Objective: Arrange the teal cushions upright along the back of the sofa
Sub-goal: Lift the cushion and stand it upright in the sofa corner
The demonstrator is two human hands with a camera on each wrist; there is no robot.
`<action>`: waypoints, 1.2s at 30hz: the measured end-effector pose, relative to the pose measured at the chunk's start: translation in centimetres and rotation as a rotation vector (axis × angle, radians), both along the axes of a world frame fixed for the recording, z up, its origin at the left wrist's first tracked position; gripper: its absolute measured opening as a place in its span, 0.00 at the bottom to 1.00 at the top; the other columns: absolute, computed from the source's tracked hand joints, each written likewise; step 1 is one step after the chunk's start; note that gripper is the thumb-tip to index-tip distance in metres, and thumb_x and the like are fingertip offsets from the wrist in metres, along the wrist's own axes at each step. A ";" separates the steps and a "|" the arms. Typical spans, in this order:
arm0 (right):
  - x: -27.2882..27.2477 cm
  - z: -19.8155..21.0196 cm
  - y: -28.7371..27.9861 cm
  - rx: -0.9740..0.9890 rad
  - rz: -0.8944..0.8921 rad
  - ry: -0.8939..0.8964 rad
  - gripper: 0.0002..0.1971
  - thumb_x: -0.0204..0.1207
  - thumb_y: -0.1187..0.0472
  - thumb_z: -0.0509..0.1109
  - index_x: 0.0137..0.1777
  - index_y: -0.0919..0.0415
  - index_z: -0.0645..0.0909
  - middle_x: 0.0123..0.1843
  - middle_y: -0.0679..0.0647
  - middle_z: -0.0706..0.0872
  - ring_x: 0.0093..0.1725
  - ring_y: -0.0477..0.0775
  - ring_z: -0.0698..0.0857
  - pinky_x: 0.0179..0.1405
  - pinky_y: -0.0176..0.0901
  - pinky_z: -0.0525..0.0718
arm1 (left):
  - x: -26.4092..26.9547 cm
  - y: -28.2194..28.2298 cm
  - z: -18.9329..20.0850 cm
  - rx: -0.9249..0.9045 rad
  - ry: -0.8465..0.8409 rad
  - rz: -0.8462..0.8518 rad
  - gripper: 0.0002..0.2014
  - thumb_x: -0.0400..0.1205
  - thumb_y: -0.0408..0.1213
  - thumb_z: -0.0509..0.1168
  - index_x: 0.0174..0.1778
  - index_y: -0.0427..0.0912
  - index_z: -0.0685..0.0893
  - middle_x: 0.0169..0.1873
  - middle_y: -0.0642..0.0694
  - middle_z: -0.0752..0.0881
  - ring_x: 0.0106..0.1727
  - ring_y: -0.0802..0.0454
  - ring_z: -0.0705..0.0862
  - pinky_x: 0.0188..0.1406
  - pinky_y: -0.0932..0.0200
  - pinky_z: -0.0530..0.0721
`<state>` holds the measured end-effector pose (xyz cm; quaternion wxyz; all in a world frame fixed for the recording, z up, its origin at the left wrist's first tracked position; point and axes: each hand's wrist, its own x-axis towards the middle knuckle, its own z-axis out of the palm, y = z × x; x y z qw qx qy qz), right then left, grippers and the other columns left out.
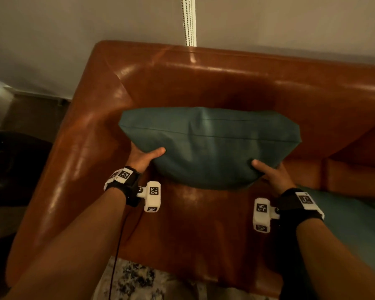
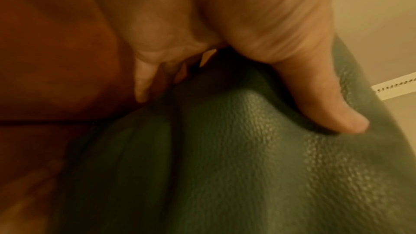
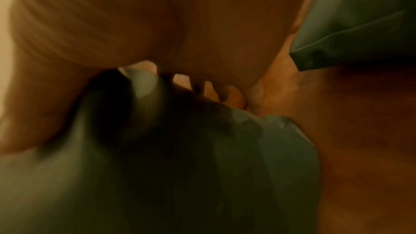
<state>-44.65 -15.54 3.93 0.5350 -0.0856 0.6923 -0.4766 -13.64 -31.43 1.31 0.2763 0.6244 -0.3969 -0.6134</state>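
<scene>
So far no cushion stands in place: left hand and right hand grasp 1 teal cushion just short of the sofa back, while a second cushion lies flat beside the right wrist.

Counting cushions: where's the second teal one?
Head view, lower right: the second cushion lies flat on the sofa seat, beside the right hand.
</scene>
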 end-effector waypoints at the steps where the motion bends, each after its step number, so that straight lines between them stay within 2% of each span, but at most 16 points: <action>1: 0.3 0.4 -0.2 0.007 -0.012 -0.001 0.61 0.37 0.36 0.88 0.75 0.51 0.71 0.63 0.47 0.85 0.60 0.50 0.84 0.58 0.51 0.83 | -0.3 0.0 0.2 0.000 0.012 0.004 0.42 0.52 0.43 0.85 0.62 0.59 0.74 0.60 0.53 0.87 0.61 0.52 0.86 0.73 0.32 0.79; 3: 0.5 0.9 -1.0 0.028 -0.073 -0.019 0.41 0.64 0.47 0.82 0.77 0.53 0.71 0.66 0.53 0.83 0.56 0.51 0.84 0.55 0.51 0.83 | -1.2 -0.4 0.8 -0.015 0.050 0.024 0.38 0.52 0.45 0.82 0.58 0.58 0.77 0.57 0.55 0.87 0.57 0.55 0.87 0.70 0.34 0.82; 4: 0.4 1.1 -1.5 0.041 -0.101 -0.029 0.34 0.72 0.53 0.76 0.78 0.53 0.70 0.64 0.54 0.82 0.53 0.51 0.83 0.51 0.49 0.82 | -1.6 -0.7 0.9 -0.026 0.061 0.031 0.37 0.52 0.46 0.82 0.58 0.58 0.78 0.57 0.55 0.88 0.57 0.55 0.88 0.68 0.36 0.83; 6: 0.1 1.1 -1.9 0.063 -0.138 -0.025 0.31 0.76 0.55 0.73 0.79 0.52 0.69 0.62 0.51 0.80 0.56 0.54 0.82 0.53 0.52 0.79 | -2.1 -1.2 1.1 -0.033 0.062 0.028 0.36 0.54 0.44 0.83 0.58 0.57 0.79 0.57 0.55 0.89 0.56 0.56 0.88 0.67 0.38 0.84; 9: 0.4 0.2 -1.6 0.088 -0.188 -0.039 0.34 0.75 0.54 0.74 0.80 0.50 0.66 0.67 0.53 0.78 0.63 0.56 0.78 0.57 0.55 0.75 | -2.5 -1.9 0.8 -0.002 0.028 -0.001 0.39 0.55 0.43 0.84 0.63 0.55 0.79 0.58 0.54 0.89 0.57 0.55 0.88 0.66 0.36 0.84; 12: 0.6 -0.4 -1.5 0.114 -0.198 -0.030 0.35 0.74 0.52 0.74 0.81 0.48 0.66 0.76 0.55 0.77 0.66 0.59 0.78 0.57 0.54 0.75 | -2.9 -2.0 0.8 0.051 -0.015 -0.002 0.49 0.56 0.41 0.86 0.74 0.53 0.71 0.58 0.57 0.86 0.57 0.57 0.86 0.64 0.36 0.84; 15: 0.1 -0.7 -1.9 0.136 -0.172 -0.004 0.37 0.72 0.48 0.76 0.80 0.44 0.67 0.77 0.54 0.77 0.71 0.63 0.78 0.59 0.58 0.77 | -3.2 -2.1 1.3 0.074 -0.054 0.022 0.56 0.53 0.48 0.86 0.78 0.53 0.66 0.60 0.58 0.84 0.61 0.51 0.85 0.62 0.36 0.84; 19: 0.2 -0.2 -1.6 0.148 -0.174 0.009 0.40 0.67 0.46 0.79 0.79 0.43 0.67 0.77 0.54 0.77 0.72 0.64 0.78 0.63 0.61 0.79 | -3.4 -1.1 2.1 0.057 -0.104 0.074 0.52 0.64 0.43 0.85 0.82 0.53 0.63 0.67 0.52 0.82 0.66 0.47 0.82 0.70 0.34 0.80; 22: 0.9 0.4 -0.5 0.125 -0.199 0.018 0.44 0.65 0.47 0.81 0.80 0.40 0.63 0.77 0.53 0.76 0.69 0.63 0.78 0.61 0.65 0.79 | -3.3 0.9 2.9 0.047 -0.115 0.086 0.51 0.70 0.44 0.82 0.85 0.57 0.59 0.73 0.52 0.78 0.67 0.48 0.79 0.70 0.35 0.78; 24: 1.7 0.7 0.7 0.139 -0.180 0.026 0.56 0.55 0.40 0.85 0.82 0.38 0.58 0.79 0.52 0.74 0.71 0.64 0.77 0.64 0.75 0.78 | -2.9 2.8 3.6 0.073 -0.084 0.075 0.50 0.74 0.44 0.79 0.86 0.60 0.54 0.78 0.51 0.74 0.73 0.44 0.76 0.67 0.32 0.79; 26: 1.9 -0.3 2.1 0.141 -0.188 -0.013 0.71 0.37 0.36 0.89 0.83 0.35 0.53 0.82 0.55 0.71 0.75 0.69 0.76 0.64 0.80 0.77 | -2.3 5.0 4.0 0.122 -0.078 0.045 0.50 0.76 0.44 0.77 0.87 0.60 0.51 0.83 0.47 0.70 0.79 0.40 0.74 0.65 0.31 0.81; 28: 3.4 0.5 3.5 0.151 -0.196 -0.031 0.76 0.33 0.37 0.89 0.84 0.37 0.50 0.83 0.59 0.69 0.76 0.70 0.74 0.66 0.77 0.77 | -1.7 7.6 4.0 0.182 -0.091 -0.019 0.46 0.78 0.42 0.75 0.87 0.57 0.54 0.83 0.43 0.70 0.80 0.39 0.72 0.65 0.34 0.81; 29: 4.4 1.5 4.4 0.174 -0.183 -0.031 0.72 0.41 0.38 0.89 0.85 0.40 0.50 0.83 0.59 0.69 0.77 0.70 0.74 0.68 0.75 0.76 | -1.6 8.9 4.0 0.212 -0.105 -0.068 0.41 0.80 0.41 0.74 0.87 0.53 0.59 0.81 0.42 0.72 0.79 0.39 0.74 0.65 0.36 0.82; 32: 6.5 3.4 8.2 0.240 -0.112 -0.018 0.45 0.67 0.46 0.80 0.82 0.50 0.63 0.78 0.57 0.74 0.73 0.64 0.77 0.66 0.64 0.79 | -1.2 13.5 3.6 0.248 -0.160 -0.244 0.26 0.83 0.37 0.70 0.78 0.42 0.75 0.66 0.40 0.83 0.67 0.41 0.82 0.59 0.44 0.83; 34: 7.3 3.6 11.4 0.276 -0.055 -0.019 0.32 0.74 0.48 0.75 0.77 0.54 0.72 0.72 0.57 0.80 0.65 0.58 0.80 0.59 0.57 0.81 | -0.9 16.4 3.3 0.230 -0.207 -0.347 0.19 0.83 0.35 0.70 0.71 0.40 0.80 0.57 0.41 0.85 0.54 0.46 0.84 0.47 0.52 0.82; 36: 7.6 3.3 15.1 0.315 -0.014 -0.018 0.26 0.77 0.49 0.72 0.74 0.55 0.75 0.64 0.55 0.84 0.60 0.56 0.82 0.55 0.53 0.80 | -0.9 19.3 3.4 0.236 -0.230 -0.426 0.15 0.83 0.35 0.70 0.66 0.42 0.82 0.50 0.45 0.85 0.46 0.52 0.82 0.41 0.56 0.80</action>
